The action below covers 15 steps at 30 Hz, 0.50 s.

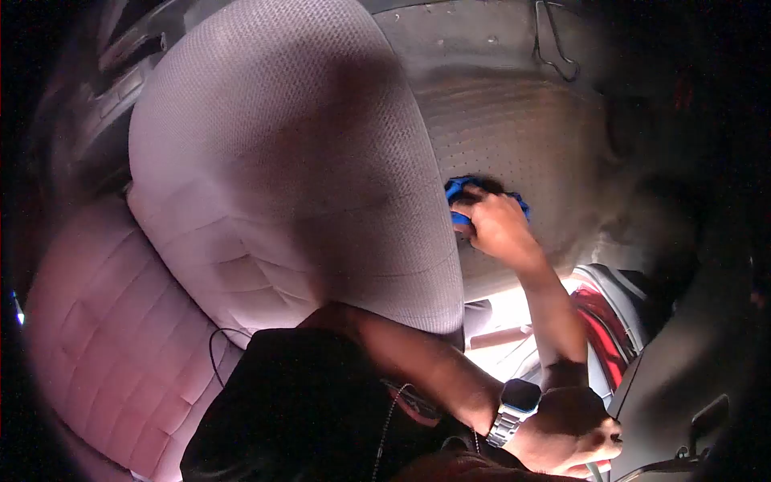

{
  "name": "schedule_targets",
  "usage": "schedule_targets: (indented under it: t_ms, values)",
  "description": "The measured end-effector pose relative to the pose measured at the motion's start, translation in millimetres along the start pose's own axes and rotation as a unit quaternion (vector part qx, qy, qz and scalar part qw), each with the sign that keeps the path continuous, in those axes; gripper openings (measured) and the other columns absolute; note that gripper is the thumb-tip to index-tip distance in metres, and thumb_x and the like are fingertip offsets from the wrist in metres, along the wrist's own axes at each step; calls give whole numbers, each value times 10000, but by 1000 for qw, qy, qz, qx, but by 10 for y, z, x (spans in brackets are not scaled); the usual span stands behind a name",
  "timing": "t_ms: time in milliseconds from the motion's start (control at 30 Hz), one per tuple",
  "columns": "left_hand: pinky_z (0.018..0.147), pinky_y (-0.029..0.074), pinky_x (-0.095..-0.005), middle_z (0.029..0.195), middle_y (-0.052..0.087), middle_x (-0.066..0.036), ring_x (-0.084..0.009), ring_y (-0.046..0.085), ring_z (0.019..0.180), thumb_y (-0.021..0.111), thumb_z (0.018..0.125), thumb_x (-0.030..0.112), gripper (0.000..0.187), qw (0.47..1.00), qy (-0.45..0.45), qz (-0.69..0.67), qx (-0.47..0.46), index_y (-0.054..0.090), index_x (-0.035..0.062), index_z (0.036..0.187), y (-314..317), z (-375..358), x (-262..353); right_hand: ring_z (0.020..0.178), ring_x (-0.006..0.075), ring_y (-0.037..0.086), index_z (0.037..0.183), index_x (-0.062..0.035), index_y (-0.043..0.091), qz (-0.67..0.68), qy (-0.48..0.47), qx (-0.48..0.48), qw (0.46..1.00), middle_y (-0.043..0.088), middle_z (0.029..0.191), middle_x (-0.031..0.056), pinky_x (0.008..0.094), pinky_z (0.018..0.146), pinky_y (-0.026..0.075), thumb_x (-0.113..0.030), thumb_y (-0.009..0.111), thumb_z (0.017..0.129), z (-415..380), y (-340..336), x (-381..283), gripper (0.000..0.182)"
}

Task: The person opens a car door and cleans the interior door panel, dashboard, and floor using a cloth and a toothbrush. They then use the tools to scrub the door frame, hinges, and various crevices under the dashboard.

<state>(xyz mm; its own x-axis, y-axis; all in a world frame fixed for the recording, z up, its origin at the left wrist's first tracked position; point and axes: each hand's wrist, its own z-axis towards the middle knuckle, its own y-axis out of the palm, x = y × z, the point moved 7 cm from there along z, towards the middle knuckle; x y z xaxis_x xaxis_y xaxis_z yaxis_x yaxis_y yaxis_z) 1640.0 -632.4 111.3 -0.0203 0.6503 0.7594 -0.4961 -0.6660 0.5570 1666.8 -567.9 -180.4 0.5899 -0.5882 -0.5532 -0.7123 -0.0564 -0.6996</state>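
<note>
The right hand's grip point(499, 221) is closed on a blue cloth point(460, 189) against the car floor point(522, 136). The left hand point(574, 430) (wearing a wristwatch point(514, 408)) is curled, contents unclear.

Single head-worn camera, facing forward and steeply down; left hand point(567, 430) nearest, right hand point(502, 225) farther, seat point(281, 161) close.

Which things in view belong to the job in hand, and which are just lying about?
In the job:
- right hand
- blue cloth, under its fingers
- dotted surface, where the cloth appears pressed

Apparently not in use:
- fabric seat, beside the cloth
- metal-banded watch, worn on the other wrist
</note>
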Motion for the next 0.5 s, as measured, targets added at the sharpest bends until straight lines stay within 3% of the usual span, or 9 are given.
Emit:
schedule_targets:
  t_ms: [33,100,233,300,333,367,467,500]
  values:
    - [736,554,-411,862,648,-146,-343,687,782,712,845,234,227,1000,-1,-2,3,614,34,891,-89,-102,8,894,373,695,1146,-191,683,0,2,-2,1000,635,1124,103,482,727,582,-199,775,819,61,-65,-28,340]
    - [736,555,-412,861,650,-144,-341,688,782,715,840,237,225,1000,-5,-5,9,619,38,888,56,-81,-16,833,382,697,1166,-195,678,46,26,160,986,628,1132,110,491,700,581,-193,757,838,318,-392,-56,338]
    - [735,556,-413,861,653,-141,-339,691,782,721,829,242,222,1000,-21,-1,16,630,46,883,-20,-239,-87,804,381,698,1172,-195,678,59,53,276,958,618,1136,128,502,680,579,-185,748,836,677,-304,-39,343]
    - [734,557,-413,860,655,-139,-338,693,782,724,824,244,221,999,-24,1,21,635,50,880,52,-264,-69,785,386,698,1184,-177,671,29,52,189,980,611,1134,143,505,690,581,-180,747,830,435,-130,-126,361]
    - [734,557,-413,860,655,-138,-338,693,782,725,821,246,220,999,-25,-2,31,638,52,878,64,-158,-61,796,393,700,1167,-145,686,12,79,97,992,614,1160,153,512,716,584,-179,739,835,260,-40,-152,338]
    - [733,558,-414,860,656,-137,-337,694,782,727,818,247,219,999,-20,-3,36,641,54,877,-53,-239,-79,796,393,700,1167,-145,686,7,78,94,992,614,1160,153,512,716,584,-179,739,835,126,-11,-150,338]
    - [733,559,-414,860,658,-135,-336,696,783,731,810,251,217,999,-12,-9,37,649,60,873,103,-215,-85,844,396,703,1076,-137,722,-57,53,-51,996,631,1186,153,510,742,587,-170,722,841,-12,147,-139,237]
    - [733,559,-414,860,658,-135,-336,696,783,731,810,251,217,999,-11,-13,34,649,60,873,143,-219,-113,844,396,703,1076,-137,722,-58,57,-51,995,631,1186,153,510,742,587,-170,722,841,67,86,-124,237]
